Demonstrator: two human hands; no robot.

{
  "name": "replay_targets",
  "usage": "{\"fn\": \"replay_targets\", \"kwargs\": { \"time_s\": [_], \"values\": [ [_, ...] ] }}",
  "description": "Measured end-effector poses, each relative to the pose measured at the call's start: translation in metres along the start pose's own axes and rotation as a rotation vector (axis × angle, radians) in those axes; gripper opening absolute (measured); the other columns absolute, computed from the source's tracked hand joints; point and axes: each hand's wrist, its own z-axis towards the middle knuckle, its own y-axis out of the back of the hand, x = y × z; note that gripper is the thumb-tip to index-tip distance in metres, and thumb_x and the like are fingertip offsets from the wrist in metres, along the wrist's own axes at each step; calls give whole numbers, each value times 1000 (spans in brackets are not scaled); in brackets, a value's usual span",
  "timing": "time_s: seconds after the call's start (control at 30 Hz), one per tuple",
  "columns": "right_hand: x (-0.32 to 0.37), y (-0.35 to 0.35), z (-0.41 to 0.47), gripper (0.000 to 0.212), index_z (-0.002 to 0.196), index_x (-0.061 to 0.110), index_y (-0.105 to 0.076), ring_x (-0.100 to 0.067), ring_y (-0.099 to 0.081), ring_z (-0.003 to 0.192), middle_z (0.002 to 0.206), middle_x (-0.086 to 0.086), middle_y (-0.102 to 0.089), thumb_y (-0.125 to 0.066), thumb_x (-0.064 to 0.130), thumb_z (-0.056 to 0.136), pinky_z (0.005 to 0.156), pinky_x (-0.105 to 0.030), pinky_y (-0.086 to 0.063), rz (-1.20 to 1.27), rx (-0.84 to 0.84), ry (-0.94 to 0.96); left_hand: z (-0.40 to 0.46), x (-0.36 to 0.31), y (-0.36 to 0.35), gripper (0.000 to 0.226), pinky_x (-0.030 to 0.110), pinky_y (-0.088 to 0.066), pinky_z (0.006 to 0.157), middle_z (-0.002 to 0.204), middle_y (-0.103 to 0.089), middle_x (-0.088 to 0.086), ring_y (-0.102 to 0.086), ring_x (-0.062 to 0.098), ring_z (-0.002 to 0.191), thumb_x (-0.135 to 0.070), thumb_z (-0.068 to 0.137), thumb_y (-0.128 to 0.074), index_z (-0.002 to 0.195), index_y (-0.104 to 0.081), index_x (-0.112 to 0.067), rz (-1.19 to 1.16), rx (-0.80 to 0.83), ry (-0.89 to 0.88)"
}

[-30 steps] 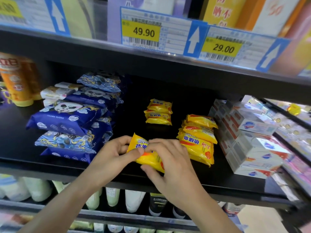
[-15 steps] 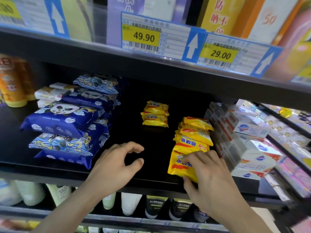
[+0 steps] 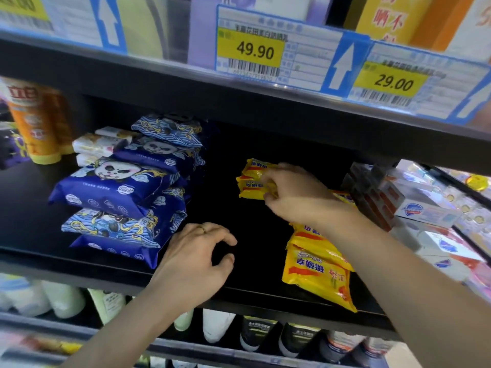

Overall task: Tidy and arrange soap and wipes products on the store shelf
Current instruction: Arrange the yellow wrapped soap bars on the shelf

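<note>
Deep on the black shelf (image 3: 255, 227), my right hand (image 3: 295, 195) grips a small stack of yellow soap packs (image 3: 252, 179) at its right end. A second, larger stack of yellow soap packs (image 3: 318, 266) lies at the shelf's front edge under my right forearm. My left hand (image 3: 196, 258) hovers over the front of the shelf with loosely curled fingers and holds nothing; a ring is on one finger. Blue panda wipes packs (image 3: 119, 197) are piled at the left.
White boxed soaps (image 3: 422, 216) are stacked at the right. An orange bottle (image 3: 34, 123) and white tissue packs (image 3: 98, 144) stand at the far left. Price tags (image 3: 249, 51) line the shelf above. Bottles (image 3: 218, 325) fill the shelf below.
My right hand left the front stack, where it had set a soap pack, and reached back to the rear stack. My left hand stayed near the shelf front, holding nothing.
</note>
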Motion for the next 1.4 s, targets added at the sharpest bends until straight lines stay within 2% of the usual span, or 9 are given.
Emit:
{"fn": "replay_targets", "kwargs": {
  "time_s": [0.23,0.37,0.5,0.7,0.83,0.93,1.13,1.3,1.4],
  "values": [
    [5,-40,92,44,136,16,-55,-27,-58,114,131,-8,-57,-65,20,93,95,-35,-52,-121,333,-138,-2,-3,2,24,28,-31,110,128,-52,-37,-37,-4,125,-46,91,-66,115,-65,-45,-28,-7,30],
    [9,-46,97,63,146,18,-47,-31,-51,132,145,-9,-50,-72,22,89,109,-45,-48,-140,304,-164,-2,-3,2,22,25,-33,106,125,-55,-37,-37,-6,125,-44,91,-67,113,-66,-44,-69,-31,48],
    [8,-41,78,58,141,27,-48,-26,-54,113,135,-5,-52,-68,12,89,94,-34,-52,-55,276,-144,-1,-4,3,22,25,-35,102,122,-58,-33,-39,-4,125,-43,91,-66,113,-65,-45,-82,-36,76],
    [20,-29,30,55,122,37,-50,-26,-44,118,94,11,-37,-73,11,79,87,-32,-39,33,-52,-63,0,-5,4,30,8,-34,85,103,-58,-39,-49,-9,110,-63,90,-55,115,-63,-49,-206,-79,125],
    [34,-21,-12,55,117,40,-46,-22,-34,124,130,11,-54,-79,23,75,94,-33,-33,46,-187,21,2,-1,5,47,27,-42,93,111,-69,-34,-57,-12,110,-79,83,-39,114,-62,-53,-457,-114,172],
    [39,-25,-51,56,121,41,-51,-20,-33,126,132,14,-55,-78,23,76,103,-40,-38,103,-268,96,3,-1,7,50,27,-39,93,109,-75,-26,-61,-13,106,-82,85,-38,115,-63,-51,-603,-102,176],
    [47,-55,-95,53,131,30,-64,-16,-38,132,133,16,-58,-73,9,83,105,-39,-42,242,-377,270,-1,-11,10,40,36,-53,98,104,-81,-2,-76,13,103,-54,89,-76,115,-73,-23,-809,-13,116],
    [45,-71,-107,69,145,43,-45,-4,-22,146,154,20,-28,-78,33,85,109,-17,-29,472,-421,158,-5,-9,14,38,34,-53,99,110,-80,-2,-75,14,107,-40,87,-68,121,-71,-22,-844,24,102],
    [39,-70,-108,59,144,42,-45,-1,-46,121,137,21,-43,-70,47,91,95,-21,-41,560,-514,-41,-5,-7,16,38,31,-54,100,114,-80,-3,-74,14,110,-39,90,-67,124,-70,-24,-871,32,100]
  ]
}}
